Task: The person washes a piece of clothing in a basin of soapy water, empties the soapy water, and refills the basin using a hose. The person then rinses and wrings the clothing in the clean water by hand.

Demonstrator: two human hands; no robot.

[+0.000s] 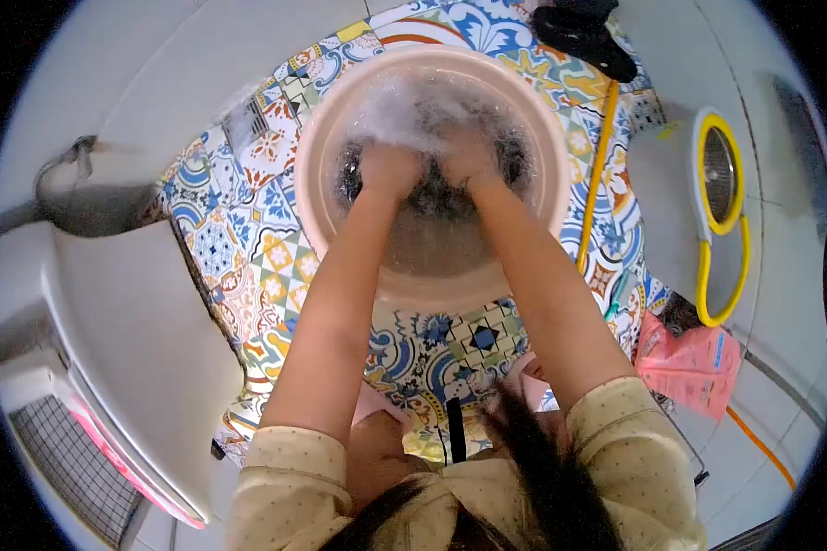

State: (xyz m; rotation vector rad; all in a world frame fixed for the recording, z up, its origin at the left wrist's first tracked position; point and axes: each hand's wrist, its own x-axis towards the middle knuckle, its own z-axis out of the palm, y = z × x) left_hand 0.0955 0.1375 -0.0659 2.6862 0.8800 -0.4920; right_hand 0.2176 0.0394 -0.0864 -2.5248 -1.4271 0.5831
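Note:
A large pale pink basin [305, 197] stands on the patterned floor, holding murky water with white foam at its far side. Dark wet material [436, 195] lies in the water under and between my hands. My left hand [391, 169] is at the left of the basin's middle, its fingers closed and partly under the foam. Beside it on the right, my right hand [469, 163] is also closed at the dark material. Foam and water blur the fingertips of both.
Black footwear [586, 39] lies at the top right, near a yellow pole [599, 174]. A yellow-rimmed strainer [721, 174] and a pink plastic packet [691, 365] are on the right. On the left stands a grey-white appliance or panel [142, 340]. Patterned tiles [276, 266] surround the basin.

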